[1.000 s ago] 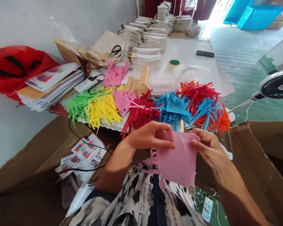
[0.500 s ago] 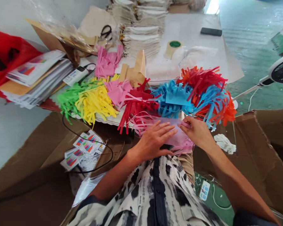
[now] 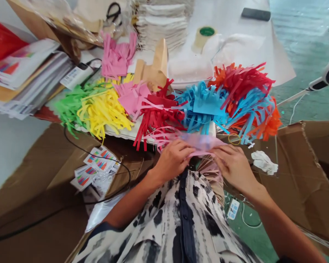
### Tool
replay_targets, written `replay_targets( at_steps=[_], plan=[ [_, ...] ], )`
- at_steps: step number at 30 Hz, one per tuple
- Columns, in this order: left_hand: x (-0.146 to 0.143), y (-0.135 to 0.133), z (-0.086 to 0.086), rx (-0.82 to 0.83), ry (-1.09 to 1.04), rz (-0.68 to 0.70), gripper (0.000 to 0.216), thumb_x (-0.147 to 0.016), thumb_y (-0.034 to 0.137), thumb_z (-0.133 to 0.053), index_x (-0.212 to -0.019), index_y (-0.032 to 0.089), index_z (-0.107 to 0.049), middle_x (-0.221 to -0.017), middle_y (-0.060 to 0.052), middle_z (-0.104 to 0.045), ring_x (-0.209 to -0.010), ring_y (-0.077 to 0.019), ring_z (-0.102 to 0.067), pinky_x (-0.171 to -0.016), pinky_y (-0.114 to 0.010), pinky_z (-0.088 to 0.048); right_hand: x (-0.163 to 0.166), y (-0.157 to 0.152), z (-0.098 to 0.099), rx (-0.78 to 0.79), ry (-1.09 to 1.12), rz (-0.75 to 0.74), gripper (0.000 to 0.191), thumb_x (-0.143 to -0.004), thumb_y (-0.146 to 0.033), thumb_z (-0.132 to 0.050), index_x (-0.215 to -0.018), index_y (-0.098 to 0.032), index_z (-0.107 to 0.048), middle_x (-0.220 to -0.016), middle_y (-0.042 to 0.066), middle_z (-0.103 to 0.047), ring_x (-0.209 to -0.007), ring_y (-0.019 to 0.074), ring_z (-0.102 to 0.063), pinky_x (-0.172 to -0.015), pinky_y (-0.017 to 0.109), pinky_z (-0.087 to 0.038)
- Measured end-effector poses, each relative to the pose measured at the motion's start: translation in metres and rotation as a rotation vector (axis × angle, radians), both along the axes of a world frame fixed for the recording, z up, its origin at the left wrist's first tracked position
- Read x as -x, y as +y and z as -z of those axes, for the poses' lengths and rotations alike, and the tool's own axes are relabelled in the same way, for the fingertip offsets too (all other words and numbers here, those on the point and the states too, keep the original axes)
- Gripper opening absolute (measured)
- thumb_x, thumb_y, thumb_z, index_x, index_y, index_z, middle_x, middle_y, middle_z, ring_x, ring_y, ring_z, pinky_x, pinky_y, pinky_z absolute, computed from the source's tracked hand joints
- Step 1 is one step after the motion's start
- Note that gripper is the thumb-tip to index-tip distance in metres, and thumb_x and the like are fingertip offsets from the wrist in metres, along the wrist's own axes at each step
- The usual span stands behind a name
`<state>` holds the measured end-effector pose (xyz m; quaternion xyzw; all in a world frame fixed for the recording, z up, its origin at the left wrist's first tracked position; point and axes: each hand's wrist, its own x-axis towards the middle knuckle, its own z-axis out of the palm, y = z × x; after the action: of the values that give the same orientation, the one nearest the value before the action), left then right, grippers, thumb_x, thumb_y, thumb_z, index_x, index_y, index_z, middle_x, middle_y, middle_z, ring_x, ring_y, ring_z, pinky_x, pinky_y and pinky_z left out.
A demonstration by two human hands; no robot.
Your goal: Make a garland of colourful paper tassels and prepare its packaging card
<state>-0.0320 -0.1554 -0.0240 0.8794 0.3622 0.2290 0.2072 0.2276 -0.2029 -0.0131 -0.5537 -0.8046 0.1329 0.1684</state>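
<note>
A thin pink fringed sheet of tissue paper stretches between my hands at the table's front edge, its strips hanging at both ends. My left hand is closed on its left side, fingers curled over the near edge. On the right side my right hand pinches the same sheet. Just beyond lie fringed paper bundles: red, blue, pink, yellow and green. More bundles, crimson and orange, are heaped at the right.
Behind the bundles stand a tape roll, a clear plastic box, scissors and stacked white pieces. Cardboard boxes flank me. A black cable loops at left; a fan is at right.
My left hand has gone from lying flat on the pink sheet to gripping its edge. My right hand has turned lower, and the sheet's near edge is lifted or folded. The view has shifted slightly.
</note>
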Motion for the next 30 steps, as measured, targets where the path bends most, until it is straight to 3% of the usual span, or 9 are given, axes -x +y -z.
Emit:
replay_targets(
  at_steps=[3, 5, 11, 15, 21, 25, 28, 30],
  plan=[
    [0.005, 0.009, -0.005, 0.097, -0.023, -0.147, 0.015, -0.102, 0.023, -0.063, -0.105, 0.020, -0.077, -0.102, -0.006, -0.079, -0.099, -0.0227, -0.069, -0.092, -0.041, -0.054, -0.004, 0.014, -0.003, 0.132, 0.113, 0.078, 0.033, -0.108, -0.039, -0.052, -0.098, -0.022, -0.079, -0.099, 0.006, -0.079, -0.087, 0.0223, -0.070, -0.078, 0.035, -0.045],
    [0.004, 0.012, -0.007, 0.133, -0.025, -0.237, 0.019, -0.105, 0.029, -0.060, -0.099, 0.021, -0.075, -0.094, -0.004, -0.078, -0.091, -0.0204, -0.068, -0.086, -0.037, -0.051, -0.003, 0.022, -0.005, 0.188, 0.123, 0.146, 0.033, -0.106, -0.044, -0.055, -0.096, -0.023, -0.079, -0.089, 0.005, -0.078, -0.077, 0.0210, -0.069, -0.072, 0.033, -0.043],
    [-0.009, 0.015, -0.003, 0.006, 0.136, -0.431, 0.025, -0.104, 0.032, -0.059, -0.082, 0.022, -0.065, -0.080, -0.002, -0.070, -0.085, -0.0214, -0.062, -0.078, -0.035, -0.044, 0.003, 0.036, -0.003, 0.175, -0.067, 0.305, 0.029, -0.100, -0.047, -0.060, -0.087, -0.024, -0.073, -0.071, 0.004, -0.070, -0.069, 0.0231, -0.064, -0.065, 0.032, -0.034],
    [-0.013, 0.016, 0.002, -0.065, 0.214, -0.445, 0.021, -0.102, 0.029, -0.061, -0.082, 0.022, -0.062, -0.081, -0.005, -0.070, -0.084, -0.0238, -0.060, -0.079, -0.038, -0.044, 0.003, 0.042, -0.002, 0.208, -0.110, 0.321, 0.025, -0.096, -0.045, -0.064, -0.083, -0.024, -0.066, -0.074, 0.004, -0.070, -0.073, 0.0239, -0.064, -0.065, 0.032, -0.031],
    [-0.012, 0.018, 0.008, -0.118, 0.224, -0.414, 0.019, -0.102, 0.025, -0.059, -0.084, 0.021, -0.062, -0.081, -0.006, -0.068, -0.084, -0.0248, -0.060, -0.080, -0.039, -0.045, 0.002, 0.053, -0.003, 0.288, -0.133, 0.316, 0.038, -0.098, -0.051, -0.057, -0.072, -0.023, -0.058, -0.065, 0.004, -0.063, -0.061, 0.0202, -0.055, -0.061, 0.032, -0.024],
    [-0.011, 0.018, 0.009, -0.107, 0.151, -0.430, 0.009, -0.101, 0.024, -0.060, -0.102, 0.018, -0.067, -0.093, -0.008, -0.072, -0.091, -0.0263, -0.063, -0.085, -0.041, -0.049, 0.004, 0.057, -0.005, 0.290, -0.152, 0.318, 0.037, -0.097, -0.049, -0.057, -0.070, -0.023, -0.058, -0.063, 0.004, -0.062, -0.058, 0.0188, -0.051, -0.060, 0.033, -0.022],
    [-0.012, 0.012, 0.006, -0.176, 0.049, -0.472, 0.034, -0.100, 0.025, -0.064, -0.133, 0.018, -0.064, -0.121, -0.012, -0.074, -0.112, -0.0287, -0.066, -0.100, -0.044, -0.051, 0.005, 0.057, -0.006, 0.300, -0.176, 0.333, 0.036, -0.096, -0.049, -0.058, -0.071, -0.024, -0.058, -0.064, 0.004, -0.063, -0.060, 0.0199, -0.053, -0.061, 0.033, -0.022],
    [-0.014, 0.006, 0.003, -0.240, 0.029, -0.371, 0.044, -0.101, 0.024, -0.063, -0.145, 0.023, -0.060, -0.136, -0.011, -0.072, -0.128, -0.0294, -0.063, -0.112, -0.047, -0.047, 0.008, 0.057, -0.007, 0.301, -0.202, 0.338, 0.037, -0.096, -0.049, -0.058, -0.070, -0.024, -0.057, -0.064, 0.005, -0.063, -0.061, 0.0209, -0.054, -0.061, 0.033, -0.022]
  ],
)
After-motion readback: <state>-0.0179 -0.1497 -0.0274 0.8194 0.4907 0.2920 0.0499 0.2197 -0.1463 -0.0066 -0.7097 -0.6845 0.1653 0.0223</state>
